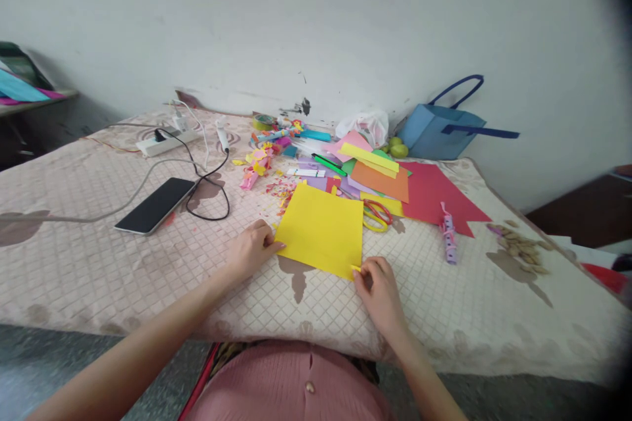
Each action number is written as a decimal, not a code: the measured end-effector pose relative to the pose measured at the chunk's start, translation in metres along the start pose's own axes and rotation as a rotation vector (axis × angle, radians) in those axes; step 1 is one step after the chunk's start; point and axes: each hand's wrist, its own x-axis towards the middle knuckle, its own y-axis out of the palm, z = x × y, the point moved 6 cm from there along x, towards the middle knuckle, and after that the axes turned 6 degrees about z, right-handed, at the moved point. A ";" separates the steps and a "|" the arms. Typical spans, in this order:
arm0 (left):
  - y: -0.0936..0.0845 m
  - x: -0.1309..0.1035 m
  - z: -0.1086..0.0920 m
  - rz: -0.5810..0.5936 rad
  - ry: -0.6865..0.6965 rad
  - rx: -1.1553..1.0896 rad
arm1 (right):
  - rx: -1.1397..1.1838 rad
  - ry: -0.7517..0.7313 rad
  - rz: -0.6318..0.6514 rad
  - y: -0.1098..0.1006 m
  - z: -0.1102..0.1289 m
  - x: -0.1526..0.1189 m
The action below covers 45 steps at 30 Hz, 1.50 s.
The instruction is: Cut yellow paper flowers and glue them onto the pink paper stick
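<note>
A yellow sheet of paper lies flat on the patterned cloth in front of me. My left hand pinches its near left corner between thumb and curled fingers. At the near right corner, my right hand grips the paper, and a small bit of that corner is turned up at the fingertips. Scissors with red and yellow handles rest against the sheet's right edge, their blades mostly hidden under paper.
Behind are coloured papers, a green cutter and paper scraps. A phone, cables and a power strip lie left. Right are red paper, a purple paper roll, peanuts and a blue bag.
</note>
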 end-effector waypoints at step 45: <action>-0.002 -0.007 -0.007 -0.012 0.083 -0.035 | 0.012 -0.015 -0.035 0.002 -0.004 -0.004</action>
